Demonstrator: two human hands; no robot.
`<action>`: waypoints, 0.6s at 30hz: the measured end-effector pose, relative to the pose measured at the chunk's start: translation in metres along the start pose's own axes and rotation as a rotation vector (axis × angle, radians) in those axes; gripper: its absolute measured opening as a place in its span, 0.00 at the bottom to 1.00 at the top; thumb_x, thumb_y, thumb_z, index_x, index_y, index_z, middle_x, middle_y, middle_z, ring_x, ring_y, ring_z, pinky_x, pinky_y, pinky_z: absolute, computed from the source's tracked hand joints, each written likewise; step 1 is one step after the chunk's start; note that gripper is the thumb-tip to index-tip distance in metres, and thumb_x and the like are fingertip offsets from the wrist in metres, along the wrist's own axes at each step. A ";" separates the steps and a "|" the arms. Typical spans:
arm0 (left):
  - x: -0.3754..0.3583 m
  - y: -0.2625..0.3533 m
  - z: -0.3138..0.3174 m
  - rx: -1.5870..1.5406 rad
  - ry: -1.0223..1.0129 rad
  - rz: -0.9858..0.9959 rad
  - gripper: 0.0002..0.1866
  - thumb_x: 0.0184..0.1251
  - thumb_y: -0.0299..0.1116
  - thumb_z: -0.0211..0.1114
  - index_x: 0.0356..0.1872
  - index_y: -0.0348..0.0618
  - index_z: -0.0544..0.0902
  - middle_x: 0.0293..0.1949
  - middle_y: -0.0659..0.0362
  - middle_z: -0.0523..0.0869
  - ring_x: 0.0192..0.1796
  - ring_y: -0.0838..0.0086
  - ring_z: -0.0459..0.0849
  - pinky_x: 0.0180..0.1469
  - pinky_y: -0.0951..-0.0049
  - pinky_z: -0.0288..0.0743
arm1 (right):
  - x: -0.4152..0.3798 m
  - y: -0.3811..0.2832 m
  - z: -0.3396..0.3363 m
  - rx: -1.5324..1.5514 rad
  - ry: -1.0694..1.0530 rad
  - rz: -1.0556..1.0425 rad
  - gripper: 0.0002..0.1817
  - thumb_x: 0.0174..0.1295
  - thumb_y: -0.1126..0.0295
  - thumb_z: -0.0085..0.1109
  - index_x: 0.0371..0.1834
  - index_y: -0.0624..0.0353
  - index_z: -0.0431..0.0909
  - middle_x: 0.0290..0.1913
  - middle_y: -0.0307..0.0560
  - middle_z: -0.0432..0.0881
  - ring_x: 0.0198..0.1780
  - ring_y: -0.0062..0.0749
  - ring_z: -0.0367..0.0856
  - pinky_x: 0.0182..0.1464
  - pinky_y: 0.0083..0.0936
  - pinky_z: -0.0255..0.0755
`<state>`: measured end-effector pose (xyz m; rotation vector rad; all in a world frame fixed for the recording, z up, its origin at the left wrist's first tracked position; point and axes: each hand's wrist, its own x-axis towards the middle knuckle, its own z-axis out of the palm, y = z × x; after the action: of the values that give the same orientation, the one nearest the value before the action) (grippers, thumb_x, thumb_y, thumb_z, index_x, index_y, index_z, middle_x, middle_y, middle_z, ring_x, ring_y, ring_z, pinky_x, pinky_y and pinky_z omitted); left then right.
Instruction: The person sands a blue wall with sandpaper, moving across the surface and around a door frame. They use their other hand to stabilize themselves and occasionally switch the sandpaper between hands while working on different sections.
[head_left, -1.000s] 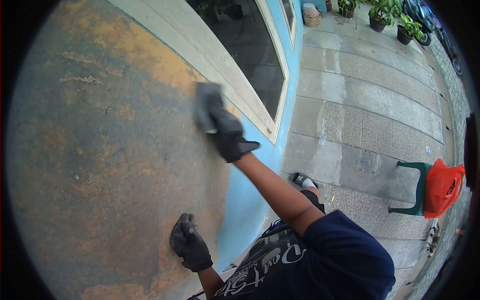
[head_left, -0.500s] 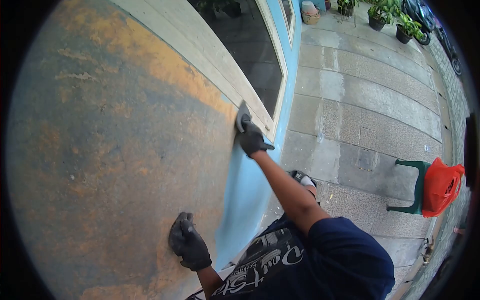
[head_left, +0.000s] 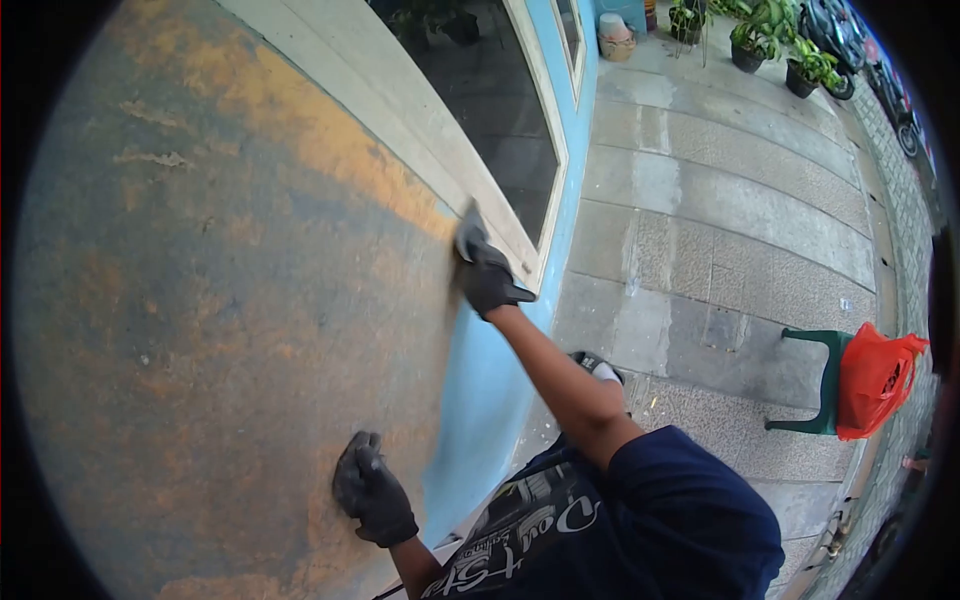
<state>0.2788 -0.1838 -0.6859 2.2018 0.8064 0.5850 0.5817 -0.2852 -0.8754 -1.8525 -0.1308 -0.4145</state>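
Right hand: we find it clamped on the flat tool.
Flat tool: at the patchy wall, beside the cream frame; we judge it light, stiff, best gripped along its back.
Left hand: at the wall; grip we cannot tell.

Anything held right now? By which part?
Grey flat tool, gripped in the right hand by its lower part; upper tip uncovered. Left hand: no held thing visible.

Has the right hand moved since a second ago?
Yes, the right hand has moved toward the window frame's bottom corner as pictured.
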 end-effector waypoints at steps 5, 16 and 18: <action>-0.002 0.004 -0.005 -0.019 0.023 -0.114 0.26 0.79 0.40 0.51 0.60 0.23 0.80 0.55 0.38 0.88 0.58 0.53 0.89 0.59 0.59 0.84 | 0.036 -0.139 -0.045 0.270 0.138 -0.478 0.22 0.63 0.77 0.60 0.62 0.62 0.79 0.56 0.63 0.85 0.58 0.60 0.83 0.61 0.47 0.75; -0.003 0.006 -0.002 -0.015 0.038 -0.121 0.24 0.77 0.39 0.52 0.58 0.25 0.82 0.54 0.39 0.88 0.55 0.55 0.90 0.59 0.60 0.83 | 0.030 -0.141 -0.055 0.298 0.049 -0.433 0.27 0.59 0.79 0.62 0.65 0.63 0.77 0.57 0.64 0.84 0.60 0.62 0.82 0.61 0.45 0.75; -0.006 0.009 -0.002 -0.013 0.033 -0.096 0.24 0.77 0.38 0.52 0.58 0.25 0.82 0.54 0.39 0.88 0.55 0.55 0.90 0.59 0.61 0.83 | 0.032 -0.171 -0.071 0.291 0.067 -0.448 0.24 0.60 0.77 0.62 0.62 0.63 0.78 0.58 0.64 0.84 0.60 0.62 0.82 0.61 0.45 0.76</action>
<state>0.2767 -0.1920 -0.6793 2.1337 0.9177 0.5795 0.5458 -0.3005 -0.6917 -1.5132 -0.5383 -0.7248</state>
